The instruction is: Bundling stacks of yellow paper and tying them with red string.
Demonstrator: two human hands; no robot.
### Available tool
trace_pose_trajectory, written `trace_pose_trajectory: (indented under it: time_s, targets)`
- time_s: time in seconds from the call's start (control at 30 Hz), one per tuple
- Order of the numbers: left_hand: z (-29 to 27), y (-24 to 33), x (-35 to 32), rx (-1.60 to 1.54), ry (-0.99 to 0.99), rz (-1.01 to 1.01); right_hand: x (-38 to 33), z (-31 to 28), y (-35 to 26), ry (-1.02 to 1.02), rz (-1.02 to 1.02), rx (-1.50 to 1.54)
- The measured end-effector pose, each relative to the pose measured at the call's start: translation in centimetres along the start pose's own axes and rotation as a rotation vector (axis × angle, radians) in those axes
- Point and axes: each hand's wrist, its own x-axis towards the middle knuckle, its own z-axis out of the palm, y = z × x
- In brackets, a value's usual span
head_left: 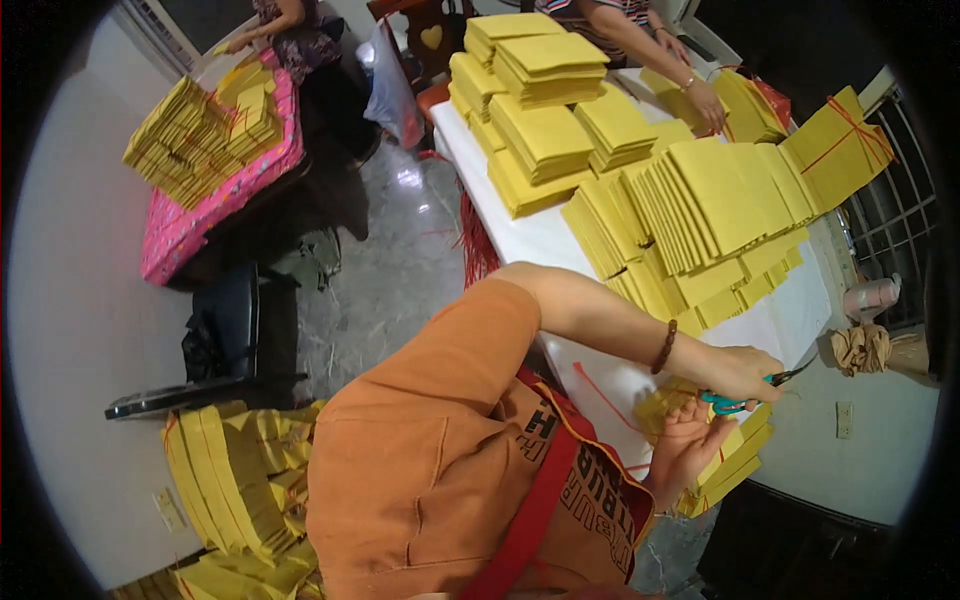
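Far to the left of both hands, a pink table (190,235) carried yellow paper stacks (200,135), too many to count. One person (290,30) sat at its far end. One black chair (225,340) stood nearer. Loose yellow bundles (235,480) lay on the floor, behind the left elbow.

Ahead of the hands on the white table (560,245) were about eight flat stacks (545,95). Right of them stood one fanned row (700,200) of upright bundles. A second person's hand (708,105) rested on paper at the far end. That made two other people in all.

The left arm ran out from an orange sleeve, nearly straight and slightly bent. One brown bead bracelet (665,345) sat at the wrist. The left hand (740,370) was closed through the teal handles of one pair of scissors (755,395), blades pointing right.

The right hand (690,440) lay just below the left. Its fingers were spread open and pressed flat on a yellow bundle (735,465), gripping nothing. That bundle lay at the near table edge, under both hands. One red string (600,395) lay just left of them.

Right of the hands, off the table, was one crumpled brown wad (862,348).
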Motion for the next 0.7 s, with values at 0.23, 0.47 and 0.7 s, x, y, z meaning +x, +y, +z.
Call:
trace_pose_trajectory:
  time_s: [0.23,0.47,0.7]
  targets:
    - [6.5,-4.4,-2.3,-0.758,-0.037,-0.147,-2.2,-6.0,-0.4,-0.147,0.23,0.281]
    - [7.9,-6.8,-3.7,-0.619,-0.122,0.042,-4.1,-7.0,-0.3,0.198,0.32,0.143]
    - [6.0,-5.6,-3.9,-0.244,0.307,0.004,-3.9,-7.4,-3.7,0.201,0.192,-0.454]
